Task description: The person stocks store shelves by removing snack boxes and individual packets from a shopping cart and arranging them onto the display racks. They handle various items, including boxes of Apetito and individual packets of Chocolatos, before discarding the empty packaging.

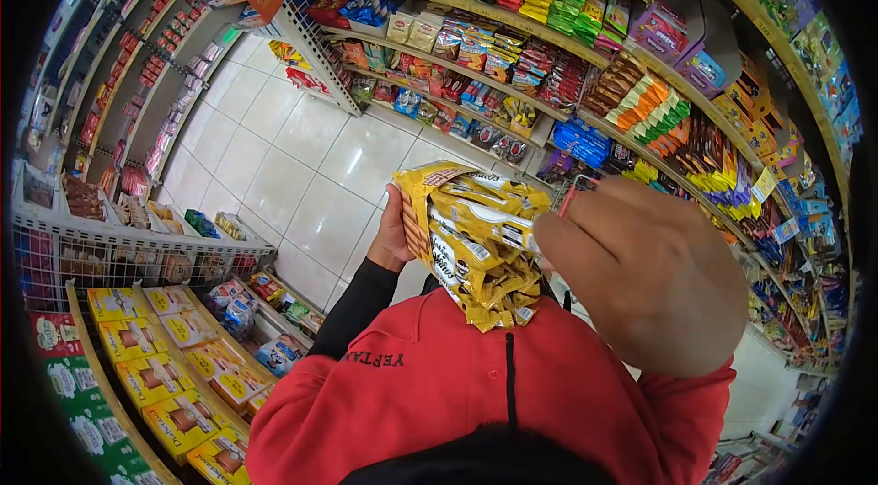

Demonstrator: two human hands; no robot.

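Note:
A yellow box of snack packets (416,211) is tilted in front of the red shirt, its open side showing many yellow and white packets (476,243). My left hand (393,229) grips the box along its left side, fingers mostly hidden behind it. Close to the camera, my right hand (645,275) is large and blurred, its fingers curled at the right edge of the packets. A thin red item (569,200) shows by its fingertips; whether it is held, and what else the fingers hold, is too unclear to make out.
Curved shelves of colourful snack packs (476,55) run across the top and right. Shelves (137,92) of small goods stand at the left. Yellow boxes (174,366) fill a shelf at the lower left, below a white wire rack (165,252). White floor tiles (293,174) lie between.

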